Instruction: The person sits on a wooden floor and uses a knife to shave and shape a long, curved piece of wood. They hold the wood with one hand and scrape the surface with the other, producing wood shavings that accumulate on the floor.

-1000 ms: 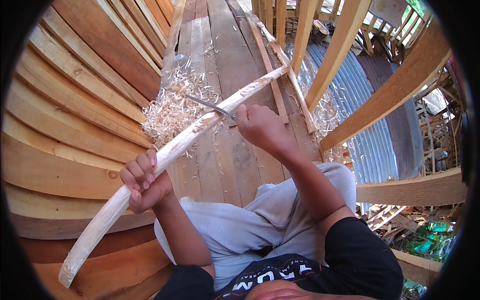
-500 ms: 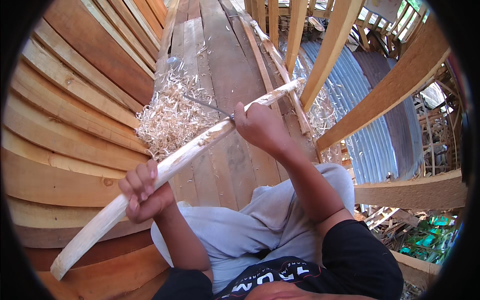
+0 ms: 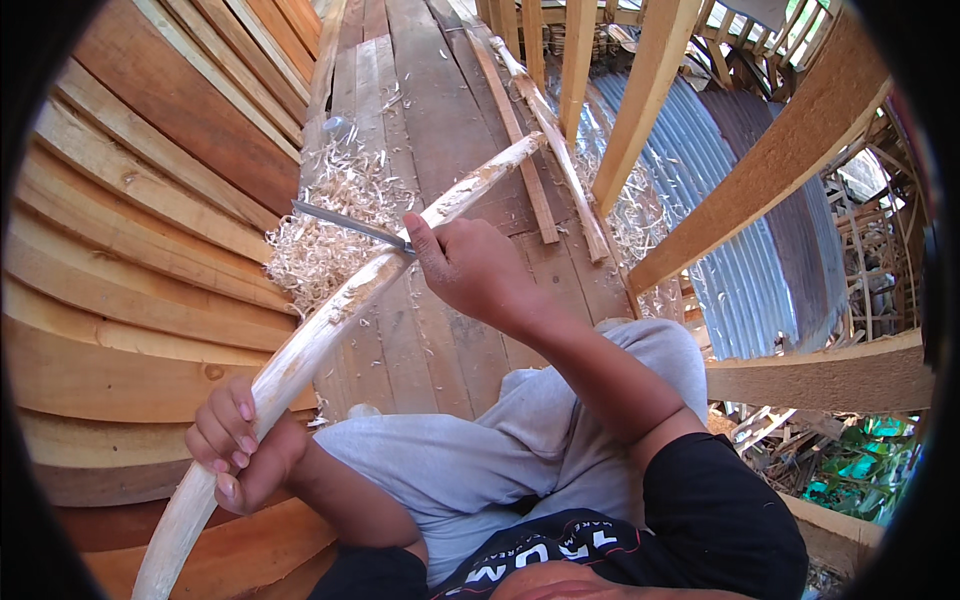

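A long, pale, peeled wooden pole (image 3: 325,335) slants across in front of me, its near end at lower left and its far end by the railing. My left hand (image 3: 250,440) is wrapped round its lower part. In my right hand (image 3: 465,262) is a knife (image 3: 352,222), gripped by a handle that my fist hides. Its blade points left and lies across the pole, at a patch where brownish bark remnants show. Curled wood shavings (image 3: 335,230) are heaped on the floor beyond the blade.
Wooden planks (image 3: 140,265) form a wall close on my left. Railing posts (image 3: 645,100) stand to the right, with corrugated metal sheets (image 3: 725,200) beyond. Another peeled pole (image 3: 560,150) and a narrow batten (image 3: 515,135) lie on the plank floor (image 3: 430,350). A small cup-like object (image 3: 338,127) sits by the shavings.
Both hands have shifted left, the left one also toward me, and the pole has slid down toward the lower left. The knife blade has turned and now shows broader across the pole.
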Action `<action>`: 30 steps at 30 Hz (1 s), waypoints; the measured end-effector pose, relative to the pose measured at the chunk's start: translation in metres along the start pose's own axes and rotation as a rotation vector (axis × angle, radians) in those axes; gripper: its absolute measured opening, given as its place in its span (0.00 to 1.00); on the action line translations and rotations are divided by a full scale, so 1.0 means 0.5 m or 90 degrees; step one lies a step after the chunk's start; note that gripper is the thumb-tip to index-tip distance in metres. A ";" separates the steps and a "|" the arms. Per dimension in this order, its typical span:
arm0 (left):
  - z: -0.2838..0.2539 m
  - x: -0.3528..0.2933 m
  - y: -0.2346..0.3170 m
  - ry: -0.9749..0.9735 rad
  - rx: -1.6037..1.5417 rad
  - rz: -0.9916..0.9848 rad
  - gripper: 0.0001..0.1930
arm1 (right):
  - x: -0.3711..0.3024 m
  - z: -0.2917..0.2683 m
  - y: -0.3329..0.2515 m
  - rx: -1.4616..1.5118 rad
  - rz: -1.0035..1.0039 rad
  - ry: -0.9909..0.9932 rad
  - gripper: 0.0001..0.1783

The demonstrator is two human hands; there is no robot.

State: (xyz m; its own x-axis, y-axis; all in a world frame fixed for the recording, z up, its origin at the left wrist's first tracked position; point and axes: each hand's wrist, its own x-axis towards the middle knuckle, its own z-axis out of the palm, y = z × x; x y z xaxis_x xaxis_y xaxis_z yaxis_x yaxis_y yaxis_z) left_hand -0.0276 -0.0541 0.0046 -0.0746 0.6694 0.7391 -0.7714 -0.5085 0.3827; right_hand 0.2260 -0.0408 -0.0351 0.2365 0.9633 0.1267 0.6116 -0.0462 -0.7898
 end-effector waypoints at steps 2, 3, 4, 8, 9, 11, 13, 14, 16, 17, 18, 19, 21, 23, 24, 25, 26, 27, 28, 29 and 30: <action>-0.018 -0.002 -0.006 0.006 -0.005 -0.021 0.09 | 0.004 0.006 0.005 -0.002 0.012 0.006 0.39; -0.027 -0.005 -0.013 0.011 -0.008 -0.031 0.09 | 0.006 0.006 0.008 -0.005 0.018 0.009 0.39; -0.036 -0.007 -0.022 0.033 -0.007 -0.038 0.10 | 0.010 0.009 0.014 -0.012 0.022 0.013 0.39; -0.055 -0.021 -0.089 0.085 0.016 -0.048 0.11 | 0.033 0.032 0.066 -0.004 0.045 0.029 0.38; -0.053 -0.023 -0.104 0.087 0.030 -0.044 0.11 | 0.035 0.035 0.070 0.009 0.050 0.032 0.38; -0.055 -0.034 -0.134 0.106 0.068 -0.057 0.11 | 0.028 0.029 0.060 -0.063 0.079 -0.006 0.39; -0.060 -0.035 -0.134 0.084 0.075 -0.069 0.11 | 0.021 0.025 0.041 -0.109 0.100 -0.022 0.39; -0.066 -0.031 -0.127 0.051 0.063 -0.072 0.11 | 0.016 0.025 0.030 -0.120 0.105 -0.018 0.39; -0.073 -0.017 -0.108 -0.009 0.004 -0.078 0.11 | 0.015 0.022 0.029 -0.120 0.114 0.000 0.40; -0.075 -0.005 -0.085 -0.037 -0.041 -0.080 0.11 | 0.019 0.021 0.038 -0.109 0.118 0.013 0.40; -0.077 -0.001 -0.069 -0.061 -0.081 -0.081 0.11 | 0.022 0.020 0.039 -0.096 0.120 0.020 0.40; -0.076 -0.002 -0.064 -0.046 -0.064 -0.076 0.11 | 0.024 0.015 0.040 -0.096 0.131 0.007 0.40; -0.074 -0.005 -0.059 -0.015 -0.028 -0.069 0.12 | 0.027 0.001 0.038 -0.094 0.155 -0.019 0.41; -0.069 -0.008 -0.057 0.016 -0.017 -0.070 0.12 | 0.032 -0.007 0.041 -0.085 0.169 -0.051 0.41; -0.064 -0.006 -0.059 0.029 -0.014 -0.070 0.12 | 0.034 -0.011 0.042 -0.080 0.176 -0.064 0.41; -0.058 -0.004 -0.056 0.031 -0.021 -0.066 0.12 | 0.035 -0.010 0.046 -0.078 0.175 -0.054 0.42; -0.051 -0.004 -0.049 0.032 -0.028 -0.062 0.12 | 0.035 -0.009 0.051 -0.076 0.174 -0.044 0.42; -0.046 -0.003 -0.042 0.035 -0.033 -0.058 0.12 | 0.035 -0.007 0.052 -0.073 0.172 -0.037 0.42; -0.042 -0.002 -0.037 0.032 -0.031 -0.058 0.12 | 0.034 -0.010 0.052 -0.062 0.172 -0.052 0.43; -0.039 -0.001 -0.032 0.029 -0.029 -0.058 0.12 | 0.034 -0.015 0.050 -0.052 0.172 -0.067 0.44; -0.039 -0.001 -0.030 0.027 -0.027 -0.059 0.12 | 0.033 -0.023 0.045 -0.042 0.173 -0.082 0.46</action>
State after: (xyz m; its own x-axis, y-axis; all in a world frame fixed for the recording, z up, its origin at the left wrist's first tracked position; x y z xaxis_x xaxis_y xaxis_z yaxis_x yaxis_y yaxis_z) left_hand -0.0284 -0.0360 -0.0122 -0.0278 0.7350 0.6775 -0.8021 -0.4209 0.4237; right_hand 0.2520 -0.0290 -0.0439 0.3023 0.9390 -0.1641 0.5876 -0.3192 -0.7435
